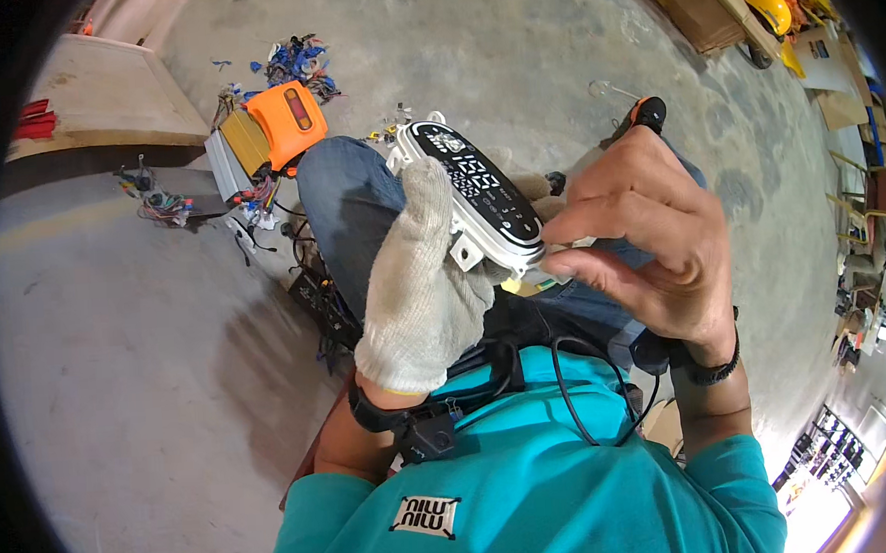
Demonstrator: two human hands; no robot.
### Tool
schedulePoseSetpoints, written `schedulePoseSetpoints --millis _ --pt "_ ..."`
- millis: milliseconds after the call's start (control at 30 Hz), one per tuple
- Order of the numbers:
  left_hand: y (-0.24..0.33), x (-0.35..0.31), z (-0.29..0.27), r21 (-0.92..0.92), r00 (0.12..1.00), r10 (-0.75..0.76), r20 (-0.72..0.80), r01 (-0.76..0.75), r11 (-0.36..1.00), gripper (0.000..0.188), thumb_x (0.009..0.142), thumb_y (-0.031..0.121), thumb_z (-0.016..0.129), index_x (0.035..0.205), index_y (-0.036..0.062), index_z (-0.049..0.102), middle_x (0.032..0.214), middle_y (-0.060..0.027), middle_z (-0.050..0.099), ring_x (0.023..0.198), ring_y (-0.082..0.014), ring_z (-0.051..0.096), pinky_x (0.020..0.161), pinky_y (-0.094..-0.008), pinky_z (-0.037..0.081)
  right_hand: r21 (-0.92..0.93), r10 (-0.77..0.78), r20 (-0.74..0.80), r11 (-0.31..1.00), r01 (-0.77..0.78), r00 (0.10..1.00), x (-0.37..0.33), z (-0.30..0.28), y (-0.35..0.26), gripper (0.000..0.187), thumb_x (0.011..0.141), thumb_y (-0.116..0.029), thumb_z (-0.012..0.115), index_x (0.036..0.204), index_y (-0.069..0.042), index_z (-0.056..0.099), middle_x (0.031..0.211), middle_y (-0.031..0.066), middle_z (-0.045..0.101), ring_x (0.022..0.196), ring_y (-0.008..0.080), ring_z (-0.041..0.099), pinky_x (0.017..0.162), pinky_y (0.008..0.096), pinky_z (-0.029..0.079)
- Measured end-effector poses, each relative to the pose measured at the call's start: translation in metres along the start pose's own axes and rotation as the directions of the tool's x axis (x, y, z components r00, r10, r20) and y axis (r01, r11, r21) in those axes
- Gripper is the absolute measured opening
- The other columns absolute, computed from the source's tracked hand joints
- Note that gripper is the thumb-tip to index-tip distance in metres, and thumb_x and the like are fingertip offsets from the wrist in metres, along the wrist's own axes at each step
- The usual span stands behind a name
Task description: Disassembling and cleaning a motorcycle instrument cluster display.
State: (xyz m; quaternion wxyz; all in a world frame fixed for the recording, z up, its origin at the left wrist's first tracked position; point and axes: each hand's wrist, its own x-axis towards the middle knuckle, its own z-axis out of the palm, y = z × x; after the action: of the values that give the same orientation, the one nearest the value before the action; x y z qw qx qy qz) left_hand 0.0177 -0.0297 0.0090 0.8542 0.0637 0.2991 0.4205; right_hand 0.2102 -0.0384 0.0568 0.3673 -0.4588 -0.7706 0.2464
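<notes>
In my left hand (413,278), which wears a whitish knit glove, lies an oval digital dashboard display (479,189) with a black face, lit-looking white digits and a white frame with mounting tabs. The gloved thumb presses on its near left edge; the other fingers are hidden underneath. My bare right hand (651,236) pinches the display's right end between thumb and forefinger. Whether a small part sits between those fingertips is too unclear to tell. The display is tilted above my lap, and a bit of yellow and pale material (534,285) shows beneath it.
On the floor left of my knee stand an orange device (290,122) and loose wire bundles (162,203). More coloured wires and connectors (300,66) lie beyond. A wooden panel (103,89) is at the far left. Cardboard (689,8) and a yellow helmet (766,6) are at far right.
</notes>
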Motion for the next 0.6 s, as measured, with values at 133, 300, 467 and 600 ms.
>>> schedulePoseSetpoints --millis 133,300,467,600 --pt "-0.0022 -0.0008 -0.0031 0.031 1.000 0.013 -0.001 -0.013 0.999 0.061 0.107 0.052 0.045 0.125 -0.0036 0.059 0.111 -0.0164 0.071 0.097 -0.0242 0.072 0.085 -0.0365 0.062 -0.015 0.015 0.008 1.000 -0.015 1.000 -0.0021 0.0025 -0.0015 0.029 0.064 -0.015 0.090 0.088 -0.007 0.076 0.084 0.0052 0.067 0.083 0.0244 0.062 0.072 0.0368 0.047" --pt "-0.0042 -0.0021 -0.0021 0.076 0.999 0.027 -0.027 -0.025 0.997 0.057 0.107 0.050 0.046 0.125 -0.0031 0.059 0.110 -0.0159 0.071 0.096 -0.0231 0.073 0.085 -0.0364 0.062 -0.002 0.031 0.031 1.000 -0.031 0.999 -0.0050 0.0022 -0.0009 0.029 0.064 -0.013 0.090 0.089 -0.006 0.076 0.084 0.0057 0.067 0.083 0.0245 0.063 0.072 0.0372 0.048" --pt "-0.0041 -0.0015 -0.0027 0.075 0.999 0.002 -0.035 0.001 0.997 0.055 0.107 0.048 0.047 0.125 -0.0029 0.059 0.109 -0.0149 0.071 0.094 -0.0211 0.072 0.081 -0.0339 0.062 0.004 0.032 0.039 0.999 -0.032 0.999 -0.0065 0.0014 -0.0008 0.028 0.065 -0.013 0.089 0.088 -0.005 0.076 0.082 0.0063 0.067 0.081 0.0246 0.063 0.071 0.0365 0.048" --pt "-0.0020 -0.0037 -0.0019 0.099 1.000 -0.001 0.003 0.000 0.995 0.055 0.107 0.048 0.049 0.126 -0.0031 0.059 0.109 -0.0145 0.071 0.093 -0.0201 0.072 0.081 -0.0325 0.061 0.022 0.036 0.058 0.999 -0.038 0.998 -0.0060 -0.0020 -0.0023 0.026 0.066 -0.012 0.089 0.088 -0.005 0.076 0.081 0.0069 0.066 0.079 0.0248 0.063 0.070 0.0357 0.048"
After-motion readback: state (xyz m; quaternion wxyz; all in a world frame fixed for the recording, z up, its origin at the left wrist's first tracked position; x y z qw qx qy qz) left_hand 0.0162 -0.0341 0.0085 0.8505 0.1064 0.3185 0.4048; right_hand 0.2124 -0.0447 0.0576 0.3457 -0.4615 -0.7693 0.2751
